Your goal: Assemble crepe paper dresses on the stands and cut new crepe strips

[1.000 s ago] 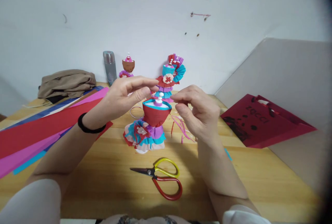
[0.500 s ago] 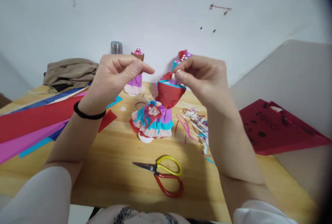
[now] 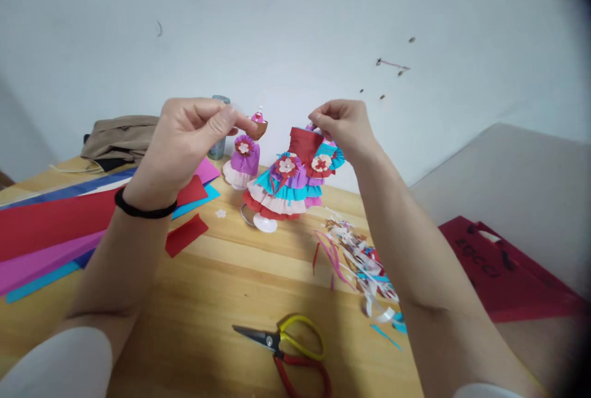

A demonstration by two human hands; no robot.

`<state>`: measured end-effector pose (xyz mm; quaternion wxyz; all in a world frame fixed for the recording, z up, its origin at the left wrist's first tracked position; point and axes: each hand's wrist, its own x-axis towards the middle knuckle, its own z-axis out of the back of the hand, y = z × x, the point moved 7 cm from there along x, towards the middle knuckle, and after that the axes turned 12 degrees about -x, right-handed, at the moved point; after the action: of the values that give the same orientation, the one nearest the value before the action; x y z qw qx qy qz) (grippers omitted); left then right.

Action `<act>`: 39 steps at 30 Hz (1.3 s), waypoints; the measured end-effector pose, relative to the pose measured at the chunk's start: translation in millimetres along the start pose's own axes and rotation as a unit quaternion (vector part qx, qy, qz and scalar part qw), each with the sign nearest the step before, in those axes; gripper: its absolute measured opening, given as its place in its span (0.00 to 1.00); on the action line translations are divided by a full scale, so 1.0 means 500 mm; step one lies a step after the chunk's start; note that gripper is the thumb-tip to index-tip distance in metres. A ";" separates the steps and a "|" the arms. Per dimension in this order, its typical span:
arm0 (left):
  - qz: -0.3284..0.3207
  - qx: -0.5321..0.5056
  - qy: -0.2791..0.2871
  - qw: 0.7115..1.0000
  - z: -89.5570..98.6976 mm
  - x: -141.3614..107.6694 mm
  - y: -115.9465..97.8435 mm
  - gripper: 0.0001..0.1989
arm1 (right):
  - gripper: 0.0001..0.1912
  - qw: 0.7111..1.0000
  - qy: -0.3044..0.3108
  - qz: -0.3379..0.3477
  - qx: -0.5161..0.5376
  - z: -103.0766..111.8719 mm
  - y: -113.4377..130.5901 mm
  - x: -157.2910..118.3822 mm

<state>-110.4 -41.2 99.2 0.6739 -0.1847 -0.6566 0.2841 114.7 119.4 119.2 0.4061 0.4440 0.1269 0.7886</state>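
Note:
A paper dress figure (image 3: 290, 179) with a red bodice and ruffled tiers of purple, turquoise, pink and red stands tilted on a white round base. At its top, my right hand (image 3: 344, 127) pinches the small upper tip, mostly hidden by the fingers. My left hand (image 3: 194, 139) hovers to the left, its index finger pointing right with the thumb resting against it; whether it holds anything is too small to tell. Behind its fingertip stands a smaller purple and pink dress figure (image 3: 242, 164). Another turquoise dress with a flower (image 3: 325, 161) shows behind the red bodice.
Yellow and red-handled scissors (image 3: 277, 339) lie near the front. Paper scraps (image 3: 362, 256) are heaped right of centre. Coloured paper strips (image 3: 60, 216) and a brown cloth (image 3: 120, 138) lie left, a red bag (image 3: 503, 275) right, and a glass (image 3: 217, 149) behind.
The red-bodiced dress figure has gone from leaning over to more upright and stands farther back, with my right hand at its top. The view has tilted up. My left hand stays to the left.

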 end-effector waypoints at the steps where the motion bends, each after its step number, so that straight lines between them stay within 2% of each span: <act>1: 0.000 0.002 -0.002 1.000 0.002 0.001 0.000 0.12 | 0.09 1.000 -0.004 -0.018 0.012 -0.003 -0.005 -0.002; 5: -0.005 -0.015 0.004 1.000 0.002 0.001 0.000 0.12 | 0.08 0.998 -0.005 -0.044 0.034 -0.010 -0.008 -0.031; 10: 0.003 -0.055 0.019 0.998 -0.010 -0.002 0.009 0.12 | 0.09 0.998 -0.018 -0.047 0.039 0.008 -0.006 -0.066; 14: -0.007 -0.059 0.030 0.998 -0.021 -0.003 0.006 0.12 | 0.10 0.999 -0.004 -0.040 0.026 0.020 0.000 -0.091; 18: -0.040 -0.053 0.035 0.997 -0.027 -0.002 -0.003 0.18 | 0.07 1.000 -0.016 0.003 0.014 0.031 0.006 -0.132; 23: -0.049 -0.062 0.006 0.997 -0.031 -0.002 0.001 0.25 | 0.08 0.998 -0.066 0.013 0.004 0.057 -0.023 -0.158; 28: -0.018 -0.104 0.007 0.994 -0.046 -0.003 0.022 0.28 | 0.05 0.998 -0.056 0.027 0.010 0.073 -0.039 -0.163; 32: -0.005 -0.144 -0.007 0.990 -0.048 0.000 0.037 0.31 | 0.02 0.998 -0.064 -0.005 -0.021 0.078 -0.027 -0.185; 36: 0.009 -0.144 0.010 0.989 -0.055 0.001 0.039 0.31 | 0.03 0.998 -0.032 0.005 -0.054 0.080 0.006 -0.183; 39: 0.013 -0.129 0.023 0.991 -0.057 0.000 0.034 0.30 | 0.04 0.994 0.060 0.059 -0.071 0.059 0.039 -0.155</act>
<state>-84.8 -24.5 86.6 0.6553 -0.2851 -0.6700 0.2009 149.4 44.0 100.7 0.3814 0.3726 0.0683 0.8433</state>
